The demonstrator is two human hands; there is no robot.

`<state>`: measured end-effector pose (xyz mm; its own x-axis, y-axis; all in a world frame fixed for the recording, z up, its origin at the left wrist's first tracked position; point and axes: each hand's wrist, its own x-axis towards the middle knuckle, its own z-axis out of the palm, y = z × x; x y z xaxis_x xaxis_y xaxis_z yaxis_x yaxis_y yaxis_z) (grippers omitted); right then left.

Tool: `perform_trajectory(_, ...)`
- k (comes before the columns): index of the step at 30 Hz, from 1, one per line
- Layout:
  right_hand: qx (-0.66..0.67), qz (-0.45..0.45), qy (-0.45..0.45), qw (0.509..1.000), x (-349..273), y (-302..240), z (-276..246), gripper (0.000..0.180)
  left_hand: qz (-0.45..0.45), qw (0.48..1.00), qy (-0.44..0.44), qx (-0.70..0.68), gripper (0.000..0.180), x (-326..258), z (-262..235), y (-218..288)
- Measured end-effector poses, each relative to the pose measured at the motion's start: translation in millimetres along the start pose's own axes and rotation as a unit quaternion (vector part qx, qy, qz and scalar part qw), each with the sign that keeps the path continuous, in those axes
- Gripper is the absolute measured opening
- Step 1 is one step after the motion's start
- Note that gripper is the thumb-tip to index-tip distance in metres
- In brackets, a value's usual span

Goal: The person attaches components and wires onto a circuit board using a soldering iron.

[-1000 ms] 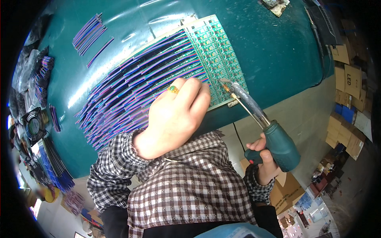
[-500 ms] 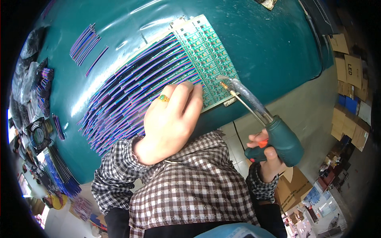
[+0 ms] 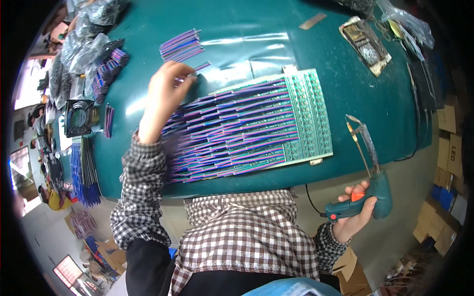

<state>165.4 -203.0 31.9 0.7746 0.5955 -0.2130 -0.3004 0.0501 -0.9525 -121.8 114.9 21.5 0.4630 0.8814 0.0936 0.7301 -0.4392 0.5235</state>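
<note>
My left hand (image 3: 165, 96) reaches over the far left of the bench, thumb and forefinger pinched on the near end of a short multicoloured ribbon wire (image 3: 203, 65). Just beyond it lies a small stack of similar wires (image 3: 180, 45). A panel of green circuit boards (image 3: 310, 116) rests in front of me, with rows of purple, blue and pink wires (image 3: 237, 129) fanning leftward from it. To the right of the panel, clear of it, my right hand (image 3: 356, 217) grips a green soldering gun (image 3: 381, 195) with an orange-red trigger. Its tip points up and away from me.
A worn tray (image 3: 366, 47) with silvery material and a flat metal strip (image 3: 313, 21) lie at the far right. A small black fan (image 3: 79, 117), a few loose wires (image 3: 109, 120) and plastic bags (image 3: 86, 54) line the left side. A cord (image 3: 310, 200) trails from the gun.
My left hand has left the wires on the panel and moved up and left to the loose wire. The soldering gun has moved away from the panel, toward the right. The view has shifted.
</note>
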Motion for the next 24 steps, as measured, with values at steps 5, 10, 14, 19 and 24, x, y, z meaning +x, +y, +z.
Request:
perform_trajectory(5,0.007,-0.020,-0.010,1.000,-2.3,1.4,-7.6,0.045,-0.001,1.000,-0.009,0.012,0.011,8.7,14.2,-5.2)
perform_trajectory(10,-0.001,0.004,-0.011,1.000,0.0,2.6,-8.3,0.045,0.035,0.999,-0.040,0.004,0.010,33.6,17.4,-13.2)
perform_trajectory(14,0.003,-0.009,0.016,1.000,-0.4,4.7,-9.2,0.048,0.066,0.998,-0.019,0.008,0.010,33.7,23.1,-21.0)
perform_trajectory(19,0.017,-0.002,0.014,1.000,-2.1,5.1,-11.6,0.049,0.086,0.996,-0.018,-0.008,0.011,34.7,17.7,-18.2)
perform_trajectory(24,0.011,-0.013,0.014,1.000,-4.4,4.6,-12.4,0.048,0.177,0.966,0.024,0.188,0.007,29.1,20.6,-10.8)
